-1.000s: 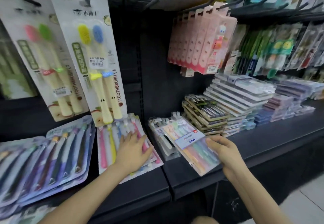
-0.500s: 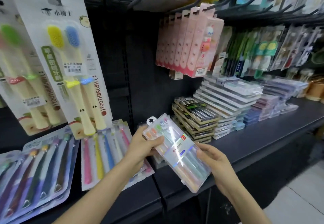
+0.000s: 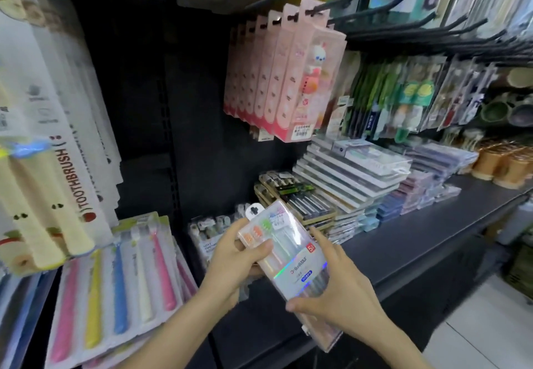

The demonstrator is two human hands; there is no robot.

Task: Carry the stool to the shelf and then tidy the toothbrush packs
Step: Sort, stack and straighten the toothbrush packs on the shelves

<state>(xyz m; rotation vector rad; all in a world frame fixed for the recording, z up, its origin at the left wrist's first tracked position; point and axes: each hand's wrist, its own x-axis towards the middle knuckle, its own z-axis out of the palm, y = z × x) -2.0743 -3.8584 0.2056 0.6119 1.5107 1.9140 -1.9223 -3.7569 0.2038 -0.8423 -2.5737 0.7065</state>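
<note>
1. The left hand (image 3: 230, 264) has its thumb laid across the front of a clear toothbrush pack (image 3: 288, 256) and its fingers curled behind the pack's upper part, clamped on it.
2. The right hand (image 3: 331, 290) cups the pack's lower half, thumb at the near edge and fingers spread along the far side, so both hands grip one pack.
3. The pack is held in the air, tilted, hang-tab end up, just in front of the dark shelf (image 3: 418, 239), above a small boxed toothbrush set (image 3: 210, 233).
4. No stool is in view; judging by this, the tidying step is in hand.
5. The next move likely calls for choosing a spot: flat on the shelf beside the stacked packs (image 3: 297, 195), or on a peg (image 3: 375, 13) by the tab.
</note>
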